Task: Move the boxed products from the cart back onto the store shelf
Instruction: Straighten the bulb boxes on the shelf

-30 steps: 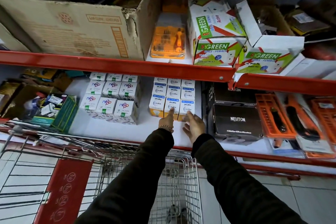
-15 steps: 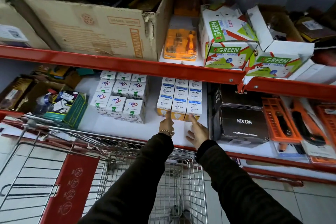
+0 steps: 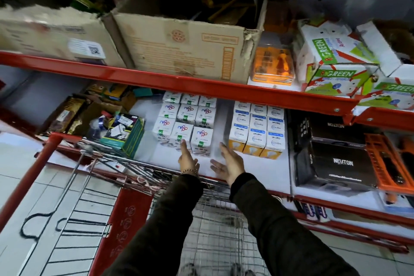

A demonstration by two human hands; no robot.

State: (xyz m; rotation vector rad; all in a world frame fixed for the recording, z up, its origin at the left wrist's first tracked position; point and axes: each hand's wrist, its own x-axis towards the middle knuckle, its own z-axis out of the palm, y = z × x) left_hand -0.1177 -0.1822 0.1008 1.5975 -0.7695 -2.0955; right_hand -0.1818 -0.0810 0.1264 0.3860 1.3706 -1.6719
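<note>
Two blocks of small boxed bulbs stand on the white lower shelf [image 3: 170, 159]: white boxes with green squares [image 3: 186, 119] on the left, white-and-blue boxes with yellow bases [image 3: 257, 130] on the right. My left hand [image 3: 187, 159] is open, its fingertips at the front corner of the left block. My right hand [image 3: 229, 163] is open, palm turned inward, in the gap between the two blocks. Neither hand holds anything. Below my arms is the wire cart [image 3: 215, 231]; I see no boxes in the part of its basket that shows.
Black Neuton boxes [image 3: 336, 159] sit right of the bulbs, with orange tool packs [image 3: 385, 159] beyond. A teal box of oddments [image 3: 125, 132] lies to the left. The red upper shelf rail [image 3: 179, 83] carries cardboard cartons [image 3: 179, 49] and R-Green boxes [image 3: 336, 63]. The cart's red handle [image 3: 29, 177] is at left.
Both hands left the blue-and-yellow boxes and shifted left, now at the gap and the green-square block. The view swung left and closer to the shelf.
</note>
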